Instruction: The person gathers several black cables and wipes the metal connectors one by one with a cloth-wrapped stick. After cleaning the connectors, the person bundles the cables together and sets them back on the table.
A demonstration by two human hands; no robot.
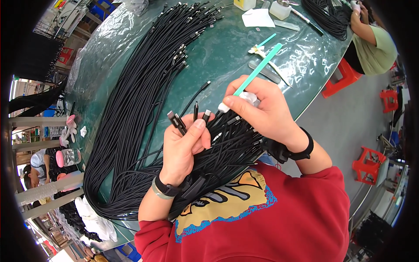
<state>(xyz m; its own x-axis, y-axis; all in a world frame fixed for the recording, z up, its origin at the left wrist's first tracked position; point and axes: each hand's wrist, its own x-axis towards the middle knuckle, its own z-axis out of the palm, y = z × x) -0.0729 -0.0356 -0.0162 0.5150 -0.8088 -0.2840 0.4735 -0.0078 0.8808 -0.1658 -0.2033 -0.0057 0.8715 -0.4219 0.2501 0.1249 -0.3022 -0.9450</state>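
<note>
My left hand (180, 150) is closed around several black cable ends, and their connectors (178, 124) stick up between thumb and fingers. One silver metal plug (207, 115) shows beside the thumb. In a pinch, my right hand (271, 107) grips a turquoise stick (258, 70) with a white wrapped tip (224, 107). That tip points down toward the connectors, a little to their right. Below both hands, and curving round to the left, lies a thick bundle of black cables (122, 100). Its far end fans out in many metal-tipped plugs.
The green table (214, 52) has a glossy clear cover. Past my right hand are another turquoise stick (267, 40), a white paper (256, 18) and a clear bottle (280, 10). At far right, a person (375, 48) handles more cables near a red stool (342, 78).
</note>
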